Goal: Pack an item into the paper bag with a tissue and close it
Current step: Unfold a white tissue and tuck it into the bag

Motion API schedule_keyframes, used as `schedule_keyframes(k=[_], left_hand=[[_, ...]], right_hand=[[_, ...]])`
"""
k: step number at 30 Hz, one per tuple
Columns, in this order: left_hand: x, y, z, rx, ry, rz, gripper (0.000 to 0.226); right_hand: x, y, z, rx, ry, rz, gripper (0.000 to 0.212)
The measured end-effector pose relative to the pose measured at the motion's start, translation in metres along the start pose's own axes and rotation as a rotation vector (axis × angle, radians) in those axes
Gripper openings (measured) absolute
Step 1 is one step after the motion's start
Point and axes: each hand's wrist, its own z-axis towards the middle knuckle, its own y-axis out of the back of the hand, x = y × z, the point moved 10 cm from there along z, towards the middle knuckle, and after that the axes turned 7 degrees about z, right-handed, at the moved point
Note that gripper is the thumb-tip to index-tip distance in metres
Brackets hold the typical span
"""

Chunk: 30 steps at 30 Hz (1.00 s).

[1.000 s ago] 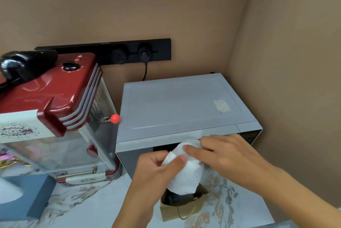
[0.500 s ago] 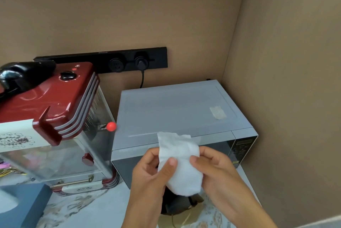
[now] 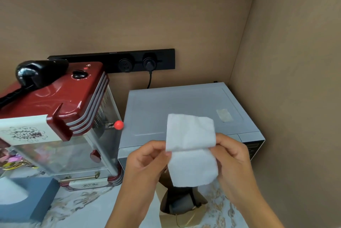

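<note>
A white tissue [image 3: 191, 150] hangs spread out in front of me, folded once across its middle. My left hand [image 3: 147, 161] pinches its left edge and my right hand [image 3: 232, 157] pinches its right edge. Directly below the tissue stands an open brown paper bag [image 3: 198, 209] on the marble counter, its mouth facing up. A dark grey item [image 3: 180, 204] sits inside the bag, partly hidden by the tissue.
A grey microwave [image 3: 184, 105] stands just behind the hands against the right wall. A red popcorn machine [image 3: 60, 102] with a black hair dryer [image 3: 35, 74] on top is at the left. A blue tissue box [image 3: 27, 200] sits at the lower left.
The tissue was bunched between both hands just above the bag; now it has been lifted and pulled open into a flat folded sheet. The view has tilted upward.
</note>
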Motion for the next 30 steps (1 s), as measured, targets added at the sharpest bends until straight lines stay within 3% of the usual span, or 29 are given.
schedule_keyframes(k=[1, 4, 7, 10, 13, 15, 18, 21, 23, 25, 28, 30], left_hand=[[-0.004, 0.002, 0.000, -0.002, -0.028, 0.014, 0.014], [-0.006, 0.010, -0.001, -0.037, -0.053, 0.067, 0.021], [-0.008, 0.008, -0.002, -0.057, -0.036, 0.081, 0.020], [0.007, -0.006, 0.002, 0.018, 0.096, 0.053, 0.042], [0.014, -0.013, 0.004, 0.072, 0.137, 0.149, 0.016], [0.016, -0.008, 0.003, 0.002, 0.138, 0.063, 0.015], [0.023, -0.003, 0.001, -0.108, 0.132, -0.033, 0.024], [0.034, -0.001, -0.003, -0.121, 0.150, 0.008, 0.016], [0.049, 0.012, -0.007, -0.119, 0.200, 0.205, 0.007], [0.068, 0.027, -0.013, -0.083, 0.257, 0.544, 0.008], [0.095, 0.027, -0.023, 0.055, 0.319, 1.008, 0.017], [0.113, 0.017, -0.027, 0.139, 0.366, 1.079, 0.031]], right_hand=[[0.003, -0.001, 0.000, 0.021, 0.021, 0.061, 0.033], [0.004, -0.003, -0.002, 0.080, 0.042, 0.165, 0.029], [0.004, -0.001, -0.003, 0.038, 0.073, -0.038, 0.025], [0.008, -0.005, -0.001, -0.033, 0.082, -0.197, 0.010], [0.007, -0.006, 0.002, -0.049, 0.050, -0.193, 0.026], [-0.005, -0.004, -0.001, -0.061, -0.068, -0.051, 0.030], [-0.052, -0.019, -0.021, -0.016, -0.438, 0.407, 0.032], [-0.067, -0.023, -0.035, -0.010, -0.518, 0.577, 0.035], [-0.063, -0.004, -0.034, -0.067, -0.469, 0.405, 0.029], [-0.056, 0.016, -0.032, -0.051, -0.450, -0.034, 0.026], [-0.056, 0.015, -0.033, 0.102, -0.480, -0.603, 0.024], [-0.066, 0.002, -0.034, 0.250, -0.483, -0.924, 0.022]])
